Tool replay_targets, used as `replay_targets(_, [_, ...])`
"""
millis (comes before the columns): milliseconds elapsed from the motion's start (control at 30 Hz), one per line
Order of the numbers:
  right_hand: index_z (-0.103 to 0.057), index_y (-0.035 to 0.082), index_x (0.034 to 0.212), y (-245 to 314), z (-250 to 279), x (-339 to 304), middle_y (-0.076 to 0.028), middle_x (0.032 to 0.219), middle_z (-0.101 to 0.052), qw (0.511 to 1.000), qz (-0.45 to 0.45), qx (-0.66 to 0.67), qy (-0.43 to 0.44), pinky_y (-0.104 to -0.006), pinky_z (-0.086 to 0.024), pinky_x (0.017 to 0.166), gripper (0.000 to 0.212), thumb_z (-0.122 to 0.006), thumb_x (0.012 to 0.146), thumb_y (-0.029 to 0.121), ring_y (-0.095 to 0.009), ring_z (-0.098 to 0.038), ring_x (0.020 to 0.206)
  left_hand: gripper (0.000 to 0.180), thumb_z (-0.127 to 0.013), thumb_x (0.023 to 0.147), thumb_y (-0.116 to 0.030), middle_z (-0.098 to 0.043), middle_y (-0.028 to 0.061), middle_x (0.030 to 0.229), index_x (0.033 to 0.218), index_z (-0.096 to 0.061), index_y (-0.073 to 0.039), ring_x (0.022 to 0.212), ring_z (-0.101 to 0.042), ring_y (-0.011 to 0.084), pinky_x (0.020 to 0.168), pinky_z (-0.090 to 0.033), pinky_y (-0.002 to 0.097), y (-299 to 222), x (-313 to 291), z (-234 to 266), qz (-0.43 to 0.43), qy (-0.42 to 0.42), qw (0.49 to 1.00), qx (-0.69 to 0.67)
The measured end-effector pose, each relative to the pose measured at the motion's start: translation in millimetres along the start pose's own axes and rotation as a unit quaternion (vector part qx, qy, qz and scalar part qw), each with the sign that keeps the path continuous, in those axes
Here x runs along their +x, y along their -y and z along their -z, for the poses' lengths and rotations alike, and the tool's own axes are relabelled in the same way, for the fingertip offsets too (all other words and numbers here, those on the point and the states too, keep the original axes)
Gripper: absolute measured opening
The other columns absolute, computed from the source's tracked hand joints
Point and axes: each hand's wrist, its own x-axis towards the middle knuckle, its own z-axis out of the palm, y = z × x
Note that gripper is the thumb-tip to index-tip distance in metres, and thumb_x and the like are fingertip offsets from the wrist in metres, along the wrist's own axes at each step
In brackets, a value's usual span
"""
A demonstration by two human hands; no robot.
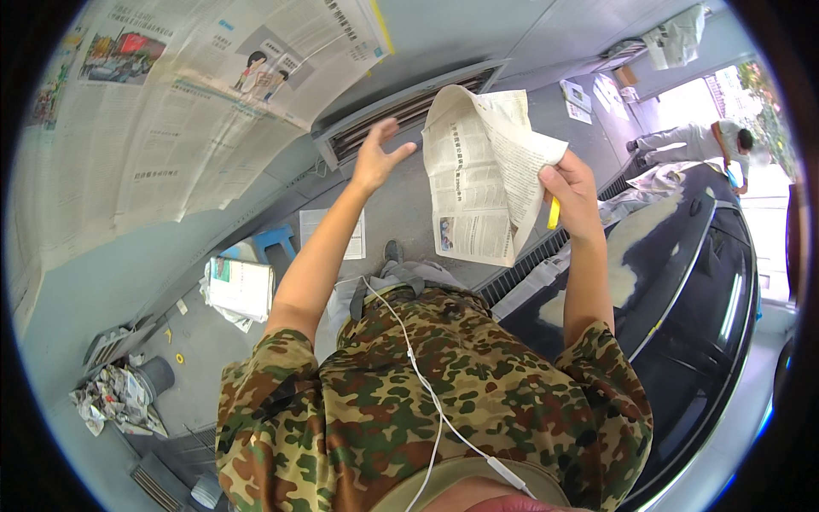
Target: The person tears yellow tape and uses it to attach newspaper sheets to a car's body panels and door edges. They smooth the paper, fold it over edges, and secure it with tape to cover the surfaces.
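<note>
My right hand [572, 192] is closed on a sheet of newspaper [465, 183], gripping it by its right corner. The sheet hangs folded over on itself, its upper edge curling. A short yellow object [554, 213] pokes out below the fingers of that same hand; its kind is hidden by the grip. To the left of the sheet, my left hand [381, 158] is raised with thumb and fingers apart, holding nothing and not touching the paper.
Newspaper sheets [171, 119] cover the wall at upper left. A dark car [682, 282] with pale patches stands at right, where another person [704, 143] bends over it. On the left floor are a blue stool [275, 242], a newspaper stack [241, 288] and a bin [156, 375] beside crumpled paper.
</note>
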Motion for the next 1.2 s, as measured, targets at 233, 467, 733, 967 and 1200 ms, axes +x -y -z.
replay_targets(233, [-0.060,-0.001,0.129,14,33,-37,0.000,0.098,-0.068,0.994,0.035,0.052,-0.086,-0.0156,-0.035,0.051,0.043,-0.063,0.098,0.029,0.000,-0.050,0.062,0.056,-0.076,0.090,-0.012,-0.066,0.0151,0.123,0.137,-0.050,0.005,0.108,-0.064,0.0184,0.092,-0.052,0.0309,23,-3,-67,0.073,0.077,0.975,-0.195])
replay_targets(467, [-0.060,-0.002,0.127,10,50,-53,-0.001,0.096,-0.069,0.982,0.051,0.103,-0.146,-0.0152,-0.032,0.047,0.040,-0.062,0.100,0.027,0.002,-0.048,0.059,0.028,-0.070,0.096,-0.025,-0.069,0.0019,0.090,0.109,-0.070,0.000,0.077,-0.059,0.0099,0.070,-0.049,0.0271,76,-78,-85,0.287,0.203,0.931,-0.102])
replay_targets(733, [-0.061,-0.005,0.125,-9,105,-53,-0.006,0.109,-0.071,0.975,-0.015,-0.101,-0.196,-0.0287,-0.050,0.085,0.032,-0.059,0.101,0.015,-0.011,-0.065,0.091,0.024,-0.063,0.097,-0.022,-0.070,0.0188,0.079,0.096,-0.071,0.001,0.067,-0.062,0.0190,0.068,-0.050,0.0365,16,-25,-54,0.065,-0.088,0.990,0.086])
replay_targets(967, [-0.066,-0.005,0.116,-132,150,-21,-0.008,0.096,-0.072,0.935,-0.118,-0.078,-0.325,-0.0275,-0.052,0.066,0.030,-0.063,0.098,0.019,-0.014,-0.066,0.073,0.013,-0.068,0.089,-0.015,-0.070,0.0154,0.079,0.101,-0.069,-0.012,0.071,-0.068,0.0376,0.064,-0.053,0.0455,-130,56,37,-0.268,-0.100,0.891,0.351])
replay_targets(1200, [-0.069,-0.004,0.105,-186,185,53,-0.008,0.084,-0.069,0.920,-0.048,-0.082,-0.379,-0.0295,-0.052,0.056,0.027,-0.067,0.096,0.021,-0.012,-0.061,0.061,0.014,-0.073,0.088,-0.017,-0.071,0.0122,0.079,0.099,-0.071,-0.009,0.069,-0.069,0.0326,0.061,-0.054,0.0394,-230,65,110,-0.357,-0.042,0.797,0.485])
